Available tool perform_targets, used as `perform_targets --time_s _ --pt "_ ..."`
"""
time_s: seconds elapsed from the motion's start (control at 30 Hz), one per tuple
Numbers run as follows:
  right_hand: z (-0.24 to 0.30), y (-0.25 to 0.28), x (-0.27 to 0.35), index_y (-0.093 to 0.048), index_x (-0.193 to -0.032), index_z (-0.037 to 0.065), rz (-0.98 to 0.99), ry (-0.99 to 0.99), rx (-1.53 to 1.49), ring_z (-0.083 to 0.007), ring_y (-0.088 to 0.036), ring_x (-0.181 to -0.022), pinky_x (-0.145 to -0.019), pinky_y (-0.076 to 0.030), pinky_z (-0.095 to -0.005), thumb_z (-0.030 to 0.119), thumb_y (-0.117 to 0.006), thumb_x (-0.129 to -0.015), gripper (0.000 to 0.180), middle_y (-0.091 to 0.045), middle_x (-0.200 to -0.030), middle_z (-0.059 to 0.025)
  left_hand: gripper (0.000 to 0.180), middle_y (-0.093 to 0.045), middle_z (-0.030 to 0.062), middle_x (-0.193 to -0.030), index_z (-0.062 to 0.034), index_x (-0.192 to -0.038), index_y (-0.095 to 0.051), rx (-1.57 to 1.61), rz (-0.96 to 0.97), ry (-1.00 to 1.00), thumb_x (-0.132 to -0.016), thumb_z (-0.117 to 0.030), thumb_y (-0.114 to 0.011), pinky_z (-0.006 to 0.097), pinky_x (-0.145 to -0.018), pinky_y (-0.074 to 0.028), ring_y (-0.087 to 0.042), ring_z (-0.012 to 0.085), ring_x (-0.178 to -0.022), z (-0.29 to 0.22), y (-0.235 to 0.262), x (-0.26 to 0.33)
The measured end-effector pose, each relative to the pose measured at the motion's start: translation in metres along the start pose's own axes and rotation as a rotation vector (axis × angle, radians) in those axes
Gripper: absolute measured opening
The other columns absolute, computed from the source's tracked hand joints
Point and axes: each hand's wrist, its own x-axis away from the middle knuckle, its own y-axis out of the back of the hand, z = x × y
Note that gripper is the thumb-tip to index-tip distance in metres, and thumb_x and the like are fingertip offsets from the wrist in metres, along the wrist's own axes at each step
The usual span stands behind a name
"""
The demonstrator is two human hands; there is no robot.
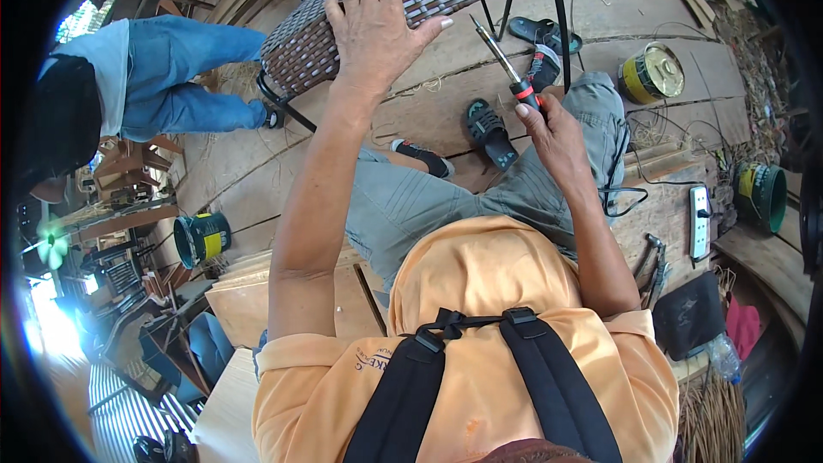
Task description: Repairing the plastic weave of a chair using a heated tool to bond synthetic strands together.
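A brown woven wicker chair (296, 50) with a black metal frame stands in front of me, its woven panel toward me. My left hand (373, 30) lies flat on the weave, fingers stretched and thumb out to the right. In my right hand (555, 135) is a soldering iron (501, 58) with a red and black handle, its thin metal tip pointing up and left toward the chair. That tip appears apart from the weave. A black cord (619, 191) hangs by my right forearm.
A white power strip (699, 223) lies on the wooden bench to the right, near pliers-like tools (655, 267). A lidded can (651, 75) and a green bucket (761, 197) stand right; another bucket (202, 238) is left. Loose sandals (492, 133) lie on the floor. A person in jeans (184, 77) stands left.
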Motion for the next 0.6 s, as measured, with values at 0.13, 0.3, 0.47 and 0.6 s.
perform_targets --time_s 0.13,0.3,0.47,0.6 --pt "-0.008 0.002 -0.005 -0.055 -0.092 -0.002 -0.01 -0.004 -0.03 -0.0418 -0.06 -0.071 -0.061 -0.045 -0.0439 0.042 -0.056 -0.091 0.044 -0.058 -0.071 -0.0243 0.089 -0.046 0.0176 -0.129 -0.0018 -0.13 -0.043 -0.086 -0.042 0.033 -0.07 -0.063 -0.068 0.056 -0.098 -0.026 -0.04 0.0355 -0.122 -0.011 -0.006 -0.006" --pt "-0.016 0.001 -0.012 -0.056 -0.094 -0.002 -0.041 -0.03 -0.075 -0.0394 -0.061 -0.07 -0.06 -0.045 -0.0421 0.041 -0.057 -0.091 0.043 -0.058 -0.071 -0.0233 0.088 -0.046 0.0166 -0.129 -0.0007 -0.128 -0.044 -0.132 -0.101 0.02 -0.07 -0.062 -0.068 0.055 -0.097 -0.027 -0.039 0.0357 -0.122 -0.019 -0.016 -0.011" --pt "-0.024 -0.003 -0.013 -0.056 -0.095 -0.002 -0.056 -0.055 -0.165 -0.0353 -0.059 -0.065 -0.059 -0.044 -0.0403 0.042 -0.057 -0.091 0.044 -0.057 -0.069 -0.0223 0.086 -0.046 0.0153 -0.13 -0.0035 -0.129 -0.044 -0.129 -0.099 -0.038 -0.068 -0.059 -0.071 0.053 -0.1 -0.026 -0.037 0.0343 -0.125 -0.037 -0.023 -0.029" --pt "-0.03 -0.006 -0.016 -0.057 -0.095 -0.002 -0.084 -0.043 -0.186 -0.0342 -0.057 -0.063 -0.058 -0.044 -0.0399 0.043 -0.057 -0.091 0.045 -0.056 -0.067 -0.0217 0.071 -0.048 0.0253 -0.126 0.0084 -0.131 -0.038 0.448 -0.221 -0.092 -0.08 -0.031 -0.068 0.048 -0.1 -0.035 -0.045 0.0368 -0.119 -0.046 -0.013 -0.03"
